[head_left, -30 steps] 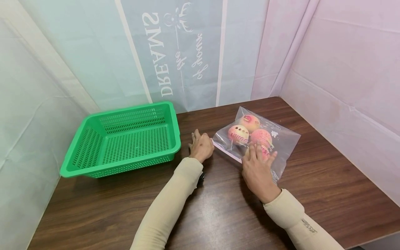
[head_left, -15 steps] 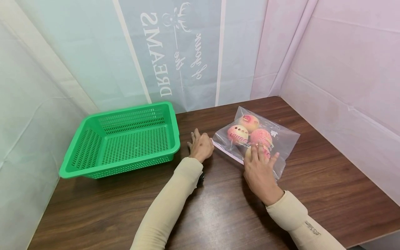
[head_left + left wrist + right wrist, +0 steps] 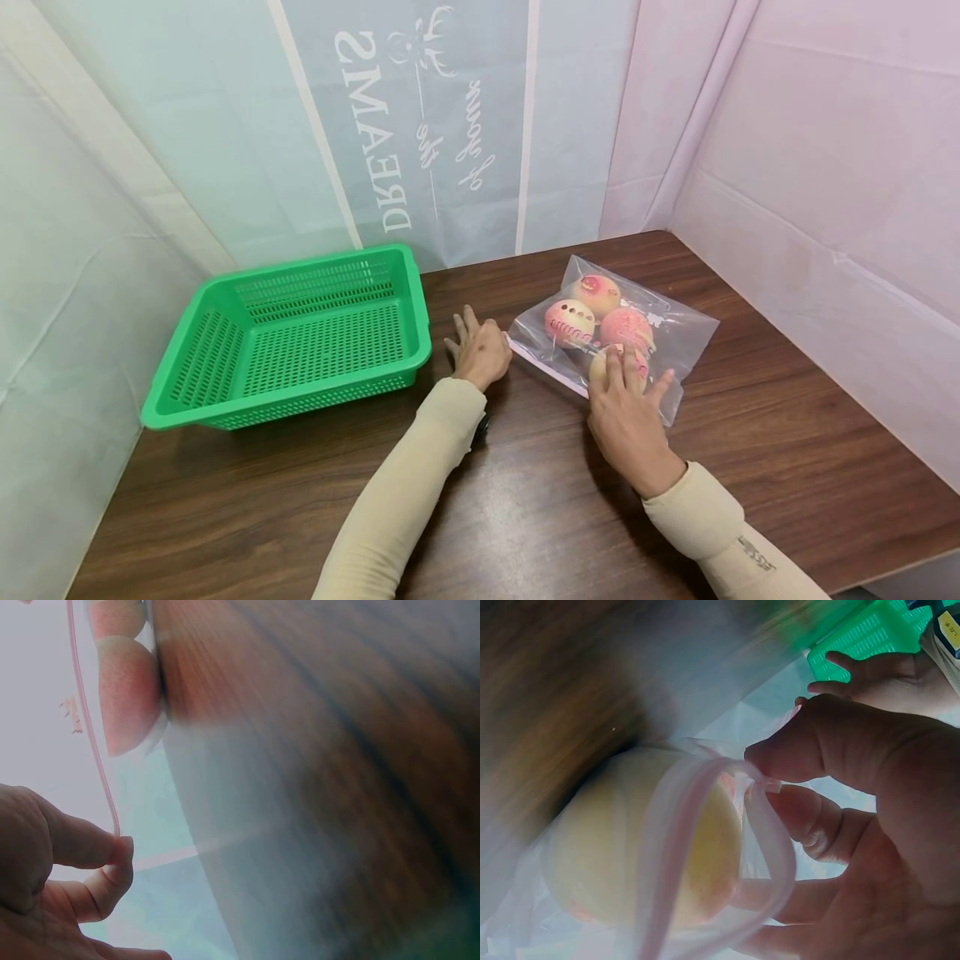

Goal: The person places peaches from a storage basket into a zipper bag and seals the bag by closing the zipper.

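Note:
A clear zip bag [image 3: 686,335] lies flat on the table with several peaches [image 3: 570,322] inside. Its pink zip strip [image 3: 551,372] faces the near left side. At the strip's left end, my left hand [image 3: 482,350] pinches the corner between thumb and index finger, as the left wrist view shows. My right hand [image 3: 630,425] is at the other end of the strip. In the right wrist view its thumb and index finger pinch the zip at a small pink piece [image 3: 771,785], beside a yellowish peach [image 3: 615,840]. Other right fingers reach over the nearest peach.
A green perforated basket [image 3: 378,374] with nothing in it stands left of my left hand. The brown wooden table [image 3: 540,517] ends at fabric-covered walls [image 3: 825,167] at the back and both sides.
My right hand has shifted slightly right and nearer along the zip edge. My left hand keeps its pinch on the corner. The peaches and basket stay in place.

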The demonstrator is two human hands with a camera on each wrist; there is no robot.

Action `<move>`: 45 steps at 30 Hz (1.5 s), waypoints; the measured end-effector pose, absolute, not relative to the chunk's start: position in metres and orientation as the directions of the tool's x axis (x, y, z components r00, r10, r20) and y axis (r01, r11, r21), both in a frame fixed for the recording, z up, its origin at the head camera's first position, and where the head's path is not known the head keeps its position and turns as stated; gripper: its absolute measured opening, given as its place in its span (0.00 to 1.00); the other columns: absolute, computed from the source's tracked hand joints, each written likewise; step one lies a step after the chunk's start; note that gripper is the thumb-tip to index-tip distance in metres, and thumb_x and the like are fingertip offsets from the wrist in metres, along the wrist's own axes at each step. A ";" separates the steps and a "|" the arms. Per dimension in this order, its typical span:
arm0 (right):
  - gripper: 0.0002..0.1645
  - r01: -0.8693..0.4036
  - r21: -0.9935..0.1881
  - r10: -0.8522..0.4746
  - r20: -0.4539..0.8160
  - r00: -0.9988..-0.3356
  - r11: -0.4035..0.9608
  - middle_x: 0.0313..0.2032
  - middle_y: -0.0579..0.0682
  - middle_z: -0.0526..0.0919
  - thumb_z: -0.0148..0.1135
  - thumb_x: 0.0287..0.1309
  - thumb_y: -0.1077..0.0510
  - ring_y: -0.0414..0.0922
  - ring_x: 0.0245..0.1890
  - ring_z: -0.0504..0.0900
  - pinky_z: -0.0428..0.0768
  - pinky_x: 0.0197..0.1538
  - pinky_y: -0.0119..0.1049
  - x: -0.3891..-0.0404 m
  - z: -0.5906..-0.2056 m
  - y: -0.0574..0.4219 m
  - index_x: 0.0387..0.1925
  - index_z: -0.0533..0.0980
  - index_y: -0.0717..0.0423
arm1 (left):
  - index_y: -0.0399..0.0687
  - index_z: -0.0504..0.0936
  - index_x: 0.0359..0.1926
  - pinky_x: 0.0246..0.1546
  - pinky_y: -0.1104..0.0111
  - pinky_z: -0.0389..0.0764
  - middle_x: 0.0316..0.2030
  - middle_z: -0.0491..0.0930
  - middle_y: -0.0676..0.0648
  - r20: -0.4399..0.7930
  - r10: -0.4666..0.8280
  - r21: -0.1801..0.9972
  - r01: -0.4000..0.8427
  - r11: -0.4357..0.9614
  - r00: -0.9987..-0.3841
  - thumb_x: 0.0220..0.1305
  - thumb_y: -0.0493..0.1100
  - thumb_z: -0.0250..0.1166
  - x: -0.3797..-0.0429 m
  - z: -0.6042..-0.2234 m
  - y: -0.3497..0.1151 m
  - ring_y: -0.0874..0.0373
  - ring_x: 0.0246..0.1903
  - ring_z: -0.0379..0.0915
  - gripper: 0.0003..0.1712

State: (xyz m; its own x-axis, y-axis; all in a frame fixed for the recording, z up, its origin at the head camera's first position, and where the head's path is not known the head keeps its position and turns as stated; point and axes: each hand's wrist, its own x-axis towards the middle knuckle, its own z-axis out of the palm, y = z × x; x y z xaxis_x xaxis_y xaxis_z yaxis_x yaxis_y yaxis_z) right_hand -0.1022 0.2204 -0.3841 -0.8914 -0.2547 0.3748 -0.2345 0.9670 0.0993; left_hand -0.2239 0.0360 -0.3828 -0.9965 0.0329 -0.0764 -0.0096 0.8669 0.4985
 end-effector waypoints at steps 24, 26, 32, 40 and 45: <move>0.31 -0.242 0.066 -0.250 0.364 -0.897 0.968 0.60 0.77 0.70 0.70 0.42 0.65 0.72 0.66 0.62 0.59 0.48 0.85 -0.096 -0.384 0.227 0.52 0.76 0.71 | 0.40 0.81 0.52 0.67 0.33 0.44 0.77 0.42 0.32 -0.124 0.019 0.480 -0.043 0.876 -0.992 0.77 0.46 0.50 -0.226 -0.383 0.037 0.35 0.76 0.32 0.19; 0.31 -0.244 0.072 -0.253 0.366 -0.896 0.967 0.60 0.77 0.70 0.70 0.42 0.65 0.72 0.66 0.62 0.59 0.48 0.85 -0.096 -0.384 0.228 0.52 0.76 0.71 | 0.41 0.81 0.53 0.67 0.33 0.45 0.77 0.43 0.33 -0.126 0.016 0.476 -0.046 0.878 -0.992 0.77 0.47 0.50 -0.227 -0.383 0.037 0.35 0.76 0.32 0.19; 0.22 -0.248 0.079 -0.259 0.370 -0.892 0.966 0.61 0.76 0.70 0.70 0.42 0.65 0.72 0.68 0.60 0.59 0.48 0.85 -0.093 -0.384 0.229 0.43 0.79 0.70 | 0.40 0.82 0.52 0.68 0.33 0.45 0.77 0.43 0.32 -0.125 0.018 0.475 -0.044 0.879 -0.992 0.77 0.46 0.50 -0.226 -0.382 0.036 0.34 0.76 0.32 0.18; 0.17 -0.262 0.074 -0.271 0.372 -0.888 0.962 0.60 0.76 0.70 0.71 0.40 0.65 0.72 0.68 0.60 0.58 0.47 0.86 -0.090 -0.384 0.231 0.35 0.78 0.69 | 0.40 0.81 0.53 0.68 0.34 0.46 0.76 0.44 0.34 -0.140 0.009 0.458 -0.057 0.887 -0.990 0.77 0.47 0.49 -0.226 -0.382 0.035 0.36 0.76 0.33 0.19; 0.18 -0.267 0.075 -0.275 0.374 -0.886 0.961 0.61 0.76 0.69 0.72 0.39 0.65 0.72 0.67 0.61 0.57 0.48 0.86 -0.090 -0.384 0.233 0.35 0.77 0.68 | 0.40 0.81 0.52 0.68 0.34 0.46 0.76 0.44 0.34 -0.144 0.007 0.457 -0.060 0.887 -0.990 0.77 0.47 0.50 -0.227 -0.382 0.034 0.36 0.76 0.33 0.19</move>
State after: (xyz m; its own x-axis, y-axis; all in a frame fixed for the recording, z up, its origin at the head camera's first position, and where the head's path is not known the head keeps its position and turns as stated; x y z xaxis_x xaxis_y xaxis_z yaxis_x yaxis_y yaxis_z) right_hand -0.0895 0.2329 -0.3837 -0.8858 -0.2750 0.3738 -0.2667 0.9609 0.0748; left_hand -0.2266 0.0339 -0.3819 -0.9895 0.0070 -0.1441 -0.0603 0.8875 0.4569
